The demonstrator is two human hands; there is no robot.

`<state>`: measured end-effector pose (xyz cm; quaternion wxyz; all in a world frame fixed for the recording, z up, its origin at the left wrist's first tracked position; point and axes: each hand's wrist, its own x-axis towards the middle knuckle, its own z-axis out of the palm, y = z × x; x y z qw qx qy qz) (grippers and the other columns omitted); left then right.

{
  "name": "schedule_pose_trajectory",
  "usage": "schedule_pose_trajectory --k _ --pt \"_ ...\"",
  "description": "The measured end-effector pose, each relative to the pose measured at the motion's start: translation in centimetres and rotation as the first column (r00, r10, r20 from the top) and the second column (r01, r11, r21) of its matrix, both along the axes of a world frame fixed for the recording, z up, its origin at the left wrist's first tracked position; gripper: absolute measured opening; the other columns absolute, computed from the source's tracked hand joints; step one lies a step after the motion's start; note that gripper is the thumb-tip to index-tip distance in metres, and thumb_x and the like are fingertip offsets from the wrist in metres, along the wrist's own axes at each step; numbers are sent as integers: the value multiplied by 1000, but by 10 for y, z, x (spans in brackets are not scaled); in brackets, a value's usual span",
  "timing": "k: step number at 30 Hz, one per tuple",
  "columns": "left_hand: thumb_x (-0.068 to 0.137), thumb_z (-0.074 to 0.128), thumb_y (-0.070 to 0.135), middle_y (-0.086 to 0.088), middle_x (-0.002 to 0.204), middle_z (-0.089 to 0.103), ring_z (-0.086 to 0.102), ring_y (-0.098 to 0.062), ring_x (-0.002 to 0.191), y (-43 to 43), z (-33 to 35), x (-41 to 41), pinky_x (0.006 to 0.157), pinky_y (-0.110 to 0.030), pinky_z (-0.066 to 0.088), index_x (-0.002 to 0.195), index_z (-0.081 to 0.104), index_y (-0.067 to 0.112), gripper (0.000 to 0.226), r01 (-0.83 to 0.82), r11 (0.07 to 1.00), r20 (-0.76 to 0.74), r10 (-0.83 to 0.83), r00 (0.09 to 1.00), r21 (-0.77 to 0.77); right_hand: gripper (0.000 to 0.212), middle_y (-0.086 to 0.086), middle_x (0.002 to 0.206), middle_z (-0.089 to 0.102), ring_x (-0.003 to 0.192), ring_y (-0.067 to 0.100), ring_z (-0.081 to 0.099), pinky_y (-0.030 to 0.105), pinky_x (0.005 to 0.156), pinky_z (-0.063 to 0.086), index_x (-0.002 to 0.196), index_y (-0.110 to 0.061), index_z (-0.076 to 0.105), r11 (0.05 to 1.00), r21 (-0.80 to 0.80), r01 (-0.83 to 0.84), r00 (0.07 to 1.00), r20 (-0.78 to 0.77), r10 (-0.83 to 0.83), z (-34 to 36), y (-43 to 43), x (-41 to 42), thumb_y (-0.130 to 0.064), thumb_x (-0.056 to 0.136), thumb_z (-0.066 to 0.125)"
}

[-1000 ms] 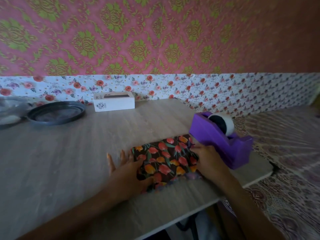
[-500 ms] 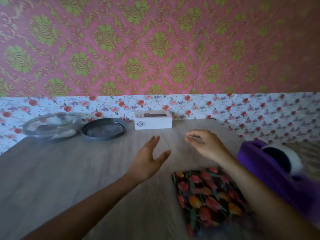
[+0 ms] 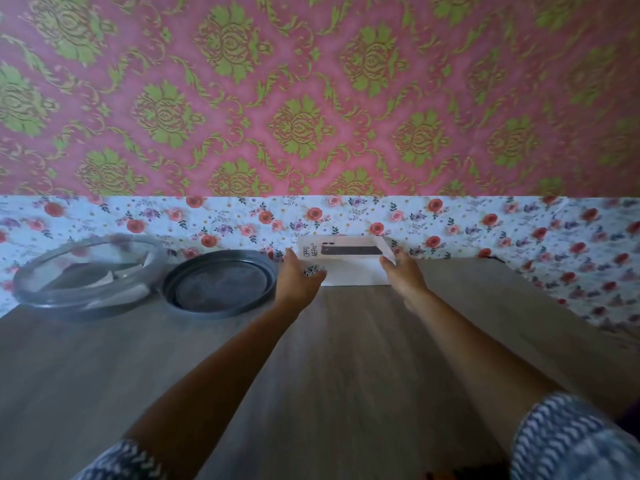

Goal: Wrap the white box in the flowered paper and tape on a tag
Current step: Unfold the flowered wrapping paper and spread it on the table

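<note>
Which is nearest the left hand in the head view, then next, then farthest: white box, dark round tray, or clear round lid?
From the left hand:
1. White box, touching its fingers, just to the right against the back wall.
2. Dark round tray, to the left.
3. Clear round lid, far left, beyond the tray.

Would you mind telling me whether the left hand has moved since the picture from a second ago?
Yes. The left hand has left the flowered paper near the table's front edge and reached forward to the white box by the wall, now at the box's left end.
</note>
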<state>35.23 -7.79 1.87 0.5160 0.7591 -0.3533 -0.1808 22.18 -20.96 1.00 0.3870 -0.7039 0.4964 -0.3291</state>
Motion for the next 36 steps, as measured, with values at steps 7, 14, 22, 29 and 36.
schedule_pose_trajectory --k 7,14,22,29,36 --pt "86 63 10 -12 126 56 56 -26 112 -10 -8 2 86 -32 50 127 42 4 46 13 999 18 -12 1000 -34 40 16 109 63 99 27 58 25 74 35 125 0 55 986 -5 169 980 109 -168 -4 -9 8 -27 95 48" --pt "86 64 9 -8 125 57 57 -23 110 41 -7 -19 87 -33 50 134 42 9 53 54 994 24 -52 998 -93 22 24 100 68 94 38 65 52 87 52 95 4 66 983 103 151 963 210 -170 5 35 -30 -16 87 63" --pt "85 64 7 -3 122 60 58 -16 105 156 -27 -68 81 -21 48 131 47 11 50 100 976 74 -87 993 -195 11 18 95 65 87 30 64 35 72 52 95 -3 63 976 217 13 951 300 -79 12 144 -100 -6 84 65" --pt "86 60 3 1 115 61 60 -14 99 221 -21 -93 85 -26 47 126 51 14 42 105 969 -3 -108 994 -222 13 20 97 65 82 29 65 34 71 53 93 -4 60 970 235 -65 957 288 -6 18 208 -130 -5 83 67" --pt "87 56 -2 3 107 63 61 -6 89 295 -19 -69 76 -16 46 106 57 22 31 -7 964 -70 -12 997 -267 24 21 101 67 90 29 65 34 77 53 98 -1 62 935 281 -219 949 283 137 18 260 -103 -6 77 73"
